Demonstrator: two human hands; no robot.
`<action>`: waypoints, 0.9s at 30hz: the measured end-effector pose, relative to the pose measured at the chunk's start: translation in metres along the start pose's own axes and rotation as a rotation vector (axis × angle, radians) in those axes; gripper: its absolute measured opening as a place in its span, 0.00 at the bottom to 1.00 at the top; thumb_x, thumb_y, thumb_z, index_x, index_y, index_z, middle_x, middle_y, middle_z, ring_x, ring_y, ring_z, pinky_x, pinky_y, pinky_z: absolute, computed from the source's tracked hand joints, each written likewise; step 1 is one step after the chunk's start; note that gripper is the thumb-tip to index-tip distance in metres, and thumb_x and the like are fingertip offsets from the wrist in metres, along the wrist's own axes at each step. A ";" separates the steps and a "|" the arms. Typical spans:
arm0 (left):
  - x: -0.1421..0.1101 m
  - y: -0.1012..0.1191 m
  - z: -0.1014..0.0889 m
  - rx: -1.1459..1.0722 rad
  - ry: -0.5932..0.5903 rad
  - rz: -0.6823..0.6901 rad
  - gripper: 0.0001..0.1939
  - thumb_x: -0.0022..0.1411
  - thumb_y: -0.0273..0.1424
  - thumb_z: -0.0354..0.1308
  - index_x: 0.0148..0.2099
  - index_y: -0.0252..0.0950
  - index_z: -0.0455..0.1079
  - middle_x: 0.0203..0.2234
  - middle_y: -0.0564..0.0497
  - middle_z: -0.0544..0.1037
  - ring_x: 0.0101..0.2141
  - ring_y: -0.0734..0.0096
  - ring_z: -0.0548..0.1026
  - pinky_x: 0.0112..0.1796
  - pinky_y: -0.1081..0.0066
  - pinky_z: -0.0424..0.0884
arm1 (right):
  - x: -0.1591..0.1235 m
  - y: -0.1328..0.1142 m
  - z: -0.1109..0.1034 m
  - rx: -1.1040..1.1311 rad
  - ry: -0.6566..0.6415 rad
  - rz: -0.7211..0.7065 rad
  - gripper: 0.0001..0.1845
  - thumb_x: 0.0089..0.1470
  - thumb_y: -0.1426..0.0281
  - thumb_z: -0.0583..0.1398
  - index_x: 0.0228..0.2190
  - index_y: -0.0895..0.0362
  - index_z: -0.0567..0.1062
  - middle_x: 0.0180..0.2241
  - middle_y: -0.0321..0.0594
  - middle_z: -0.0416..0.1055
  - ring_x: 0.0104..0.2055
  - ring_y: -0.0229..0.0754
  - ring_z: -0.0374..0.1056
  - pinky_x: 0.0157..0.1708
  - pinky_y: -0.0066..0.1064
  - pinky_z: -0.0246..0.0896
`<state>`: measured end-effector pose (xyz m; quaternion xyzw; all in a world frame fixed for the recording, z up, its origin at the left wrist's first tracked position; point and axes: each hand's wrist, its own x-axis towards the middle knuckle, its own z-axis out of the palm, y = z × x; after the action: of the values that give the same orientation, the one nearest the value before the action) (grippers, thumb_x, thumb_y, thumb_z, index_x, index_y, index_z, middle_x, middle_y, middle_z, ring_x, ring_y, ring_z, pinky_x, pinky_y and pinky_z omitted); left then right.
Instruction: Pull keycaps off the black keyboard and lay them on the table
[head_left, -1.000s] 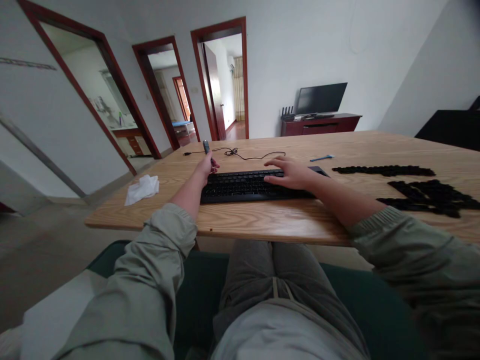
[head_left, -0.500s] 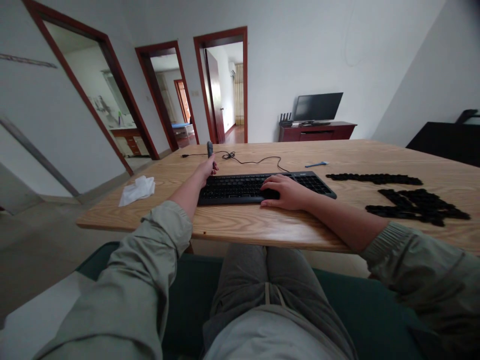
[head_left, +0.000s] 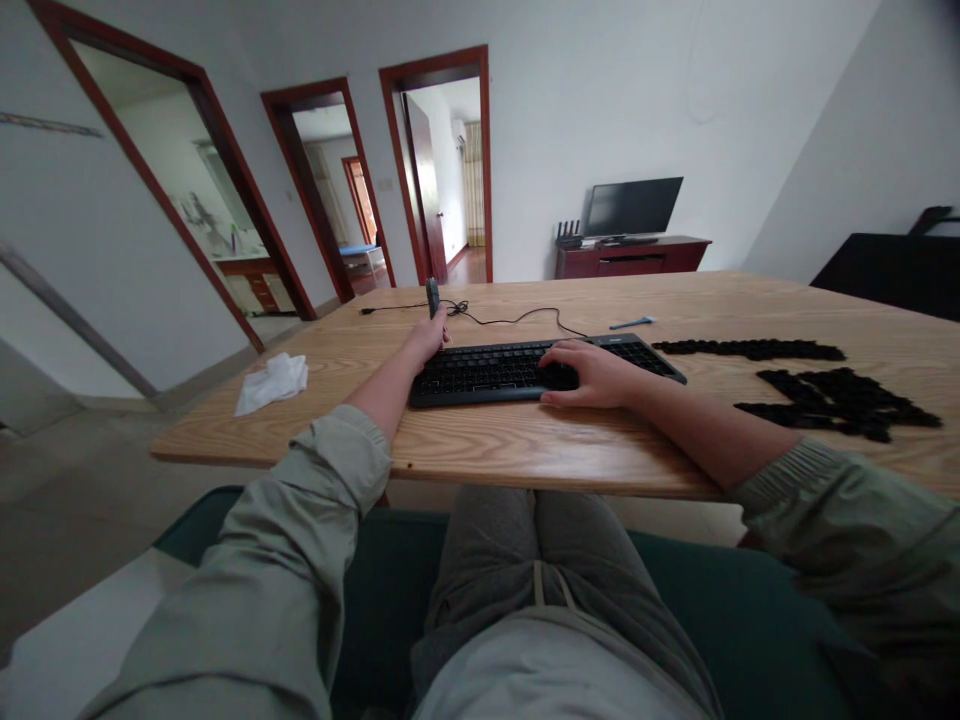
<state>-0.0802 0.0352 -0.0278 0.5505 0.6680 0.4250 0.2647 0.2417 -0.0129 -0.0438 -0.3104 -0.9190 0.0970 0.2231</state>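
Observation:
A black full-size keyboard [head_left: 487,375] lies on the wooden table in front of me. At its left end, my left hand [head_left: 431,335] is closed around a slim dark grey object [head_left: 433,295]. The rounded top of that object sticks up above the fist; its lower part is hidden, so its kind is unclear. My right hand [head_left: 592,372] rests over the right half of the keyboard, fingers curved on the keys and thumb at the near edge. The keyboard's black cable [head_left: 517,318] runs behind it to a loose coil and a plug.
Crumpled white tissue [head_left: 271,383] lies at the table's left. A small blue brush-like tool [head_left: 634,323] is behind the keyboard. To the right, a row of black pieces [head_left: 750,349] and a black heap [head_left: 844,400] sit on the table [head_left: 480,450].
The keyboard has slid a little to the right along the table, and both my hands have shifted right with it. The grey object stays in my left hand.

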 end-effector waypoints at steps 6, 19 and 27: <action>-0.030 0.028 0.010 0.307 -0.180 0.549 0.26 0.67 0.51 0.48 0.48 0.34 0.71 0.38 0.44 0.79 0.38 0.61 0.75 0.41 0.66 0.68 | 0.039 -0.008 0.000 0.432 0.305 0.240 0.30 0.58 0.48 0.56 0.48 0.59 0.75 0.40 0.48 0.77 0.35 0.43 0.71 0.36 0.35 0.67; -0.054 0.037 0.010 0.358 -0.228 0.750 0.20 0.61 0.40 0.60 0.51 0.33 0.74 0.37 0.47 0.80 0.34 0.69 0.74 0.37 0.68 0.70 | 0.077 -0.040 0.016 0.461 0.530 0.334 0.25 0.51 0.48 0.62 0.26 0.60 0.75 0.23 0.41 0.72 0.26 0.40 0.65 0.27 0.31 0.58; -0.061 0.036 0.007 0.541 -0.242 0.841 0.06 0.59 0.30 0.60 0.38 0.35 0.77 0.32 0.49 0.80 0.32 0.71 0.74 0.36 0.71 0.69 | 0.070 -0.038 0.023 0.445 0.428 0.375 0.27 0.55 0.47 0.58 0.25 0.59 0.75 0.20 0.42 0.71 0.22 0.40 0.66 0.22 0.30 0.55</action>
<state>-0.0408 -0.0201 -0.0072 0.8657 0.4392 0.2399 -0.0055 0.1610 -0.0010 -0.0273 -0.4305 -0.7349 0.2667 0.4509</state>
